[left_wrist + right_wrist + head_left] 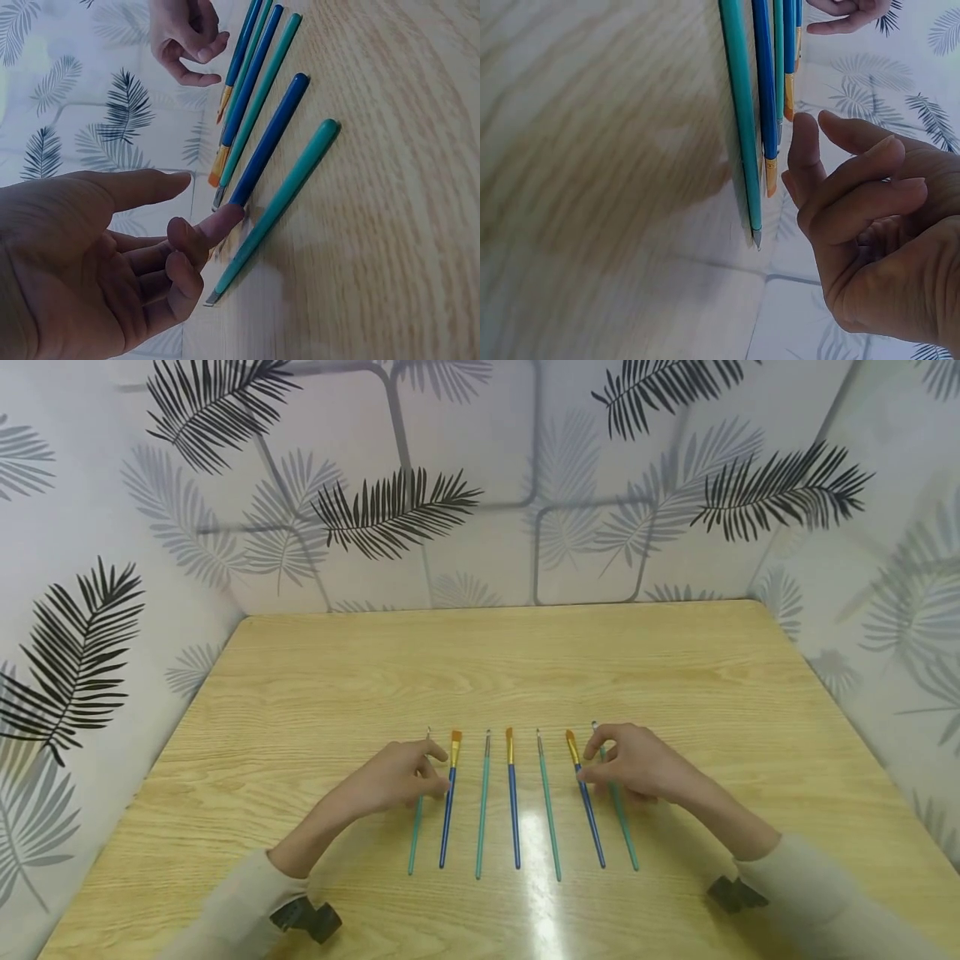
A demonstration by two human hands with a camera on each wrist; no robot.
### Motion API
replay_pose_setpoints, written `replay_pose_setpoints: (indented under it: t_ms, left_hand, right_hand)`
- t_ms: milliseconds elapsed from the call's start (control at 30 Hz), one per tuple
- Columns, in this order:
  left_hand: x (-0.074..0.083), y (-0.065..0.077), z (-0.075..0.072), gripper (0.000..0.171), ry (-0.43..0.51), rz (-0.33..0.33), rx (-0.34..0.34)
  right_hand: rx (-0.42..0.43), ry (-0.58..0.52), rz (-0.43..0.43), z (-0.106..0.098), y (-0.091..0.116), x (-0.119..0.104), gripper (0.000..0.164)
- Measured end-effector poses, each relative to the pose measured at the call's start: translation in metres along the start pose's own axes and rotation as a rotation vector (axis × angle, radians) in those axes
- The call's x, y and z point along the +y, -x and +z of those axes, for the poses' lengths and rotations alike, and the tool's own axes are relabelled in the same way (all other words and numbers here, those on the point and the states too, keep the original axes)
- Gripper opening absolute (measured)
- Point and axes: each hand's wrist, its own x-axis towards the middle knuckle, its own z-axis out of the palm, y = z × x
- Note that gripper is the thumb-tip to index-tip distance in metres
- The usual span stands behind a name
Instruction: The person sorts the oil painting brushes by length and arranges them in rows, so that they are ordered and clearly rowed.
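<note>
Several paintbrushes lie in a row on the table, green and blue handles alternating, bristle ends away from me. My left hand [405, 774] is over the leftmost green paintbrush [416, 839] and the blue flat paintbrush [447, 827] beside it. In the left wrist view its index fingertip meets the blue paintbrush [270, 142]; whether it touches is unclear. The thumb stays apart. At the row's other end, my right hand [637, 764] hovers with loosely bent fingers over the rightmost green paintbrush [625, 831] and a blue one [591, 822]. Nothing is pinched in either hand.
Between the hands lie a green paintbrush [482, 818], a blue paintbrush [514, 818] and another green paintbrush [548, 806]. The wooden table [495, 668] meets a leaf-patterned curtain [480, 560] at the back and sides. Dark straps [306, 918] show at both sleeves.
</note>
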Motion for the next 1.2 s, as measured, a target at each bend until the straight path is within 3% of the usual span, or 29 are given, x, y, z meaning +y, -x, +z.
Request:
replay_pose_setpoints:
  t_ms: [600,1200]
  left_hand:
    - [0.004,-0.005,0.013,0.043,-0.062,-0.043,0.011]
    - [0.014,-0.013,0.023,0.045,-0.130,-0.134,0.116]
  right_hand:
    - [-0.005,0.096,0.013,0.009,0.000,-0.003,0.026]
    - [0.008,0.138,0.077,0.014,-0.003,-0.013,0.026]
